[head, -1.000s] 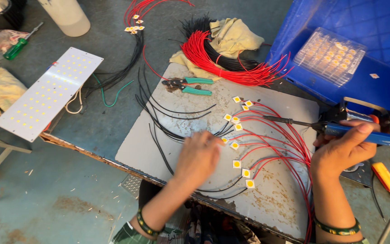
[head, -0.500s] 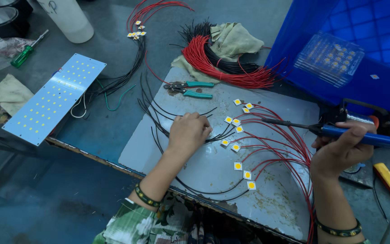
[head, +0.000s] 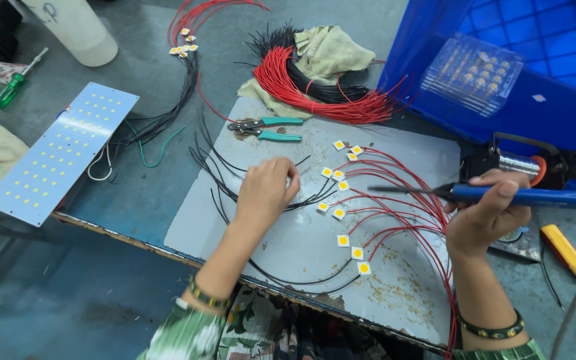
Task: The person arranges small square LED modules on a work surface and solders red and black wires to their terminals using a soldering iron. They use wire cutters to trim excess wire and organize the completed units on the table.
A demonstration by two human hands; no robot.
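While the right hand grips a blue-handled soldering iron in a closed fist, its thin metal tip points left, held just above a fan of red wires. These wires end in small square yellow LED chips that lie scattered on a grey work sheet on the table. The left hand rests on the sheet left of the chips, fingers curled down onto thin black wires; whether it pinches one cannot be told. The iron's tip sits to the right of this hand, with several chips between them. Beyond the left hand lies a pair of green-handled pliers, and past that a bundle of red and black wires on a yellowish cloth. Far left lies a white LED panel and a green screwdriver. A blue crate stands at upper right.
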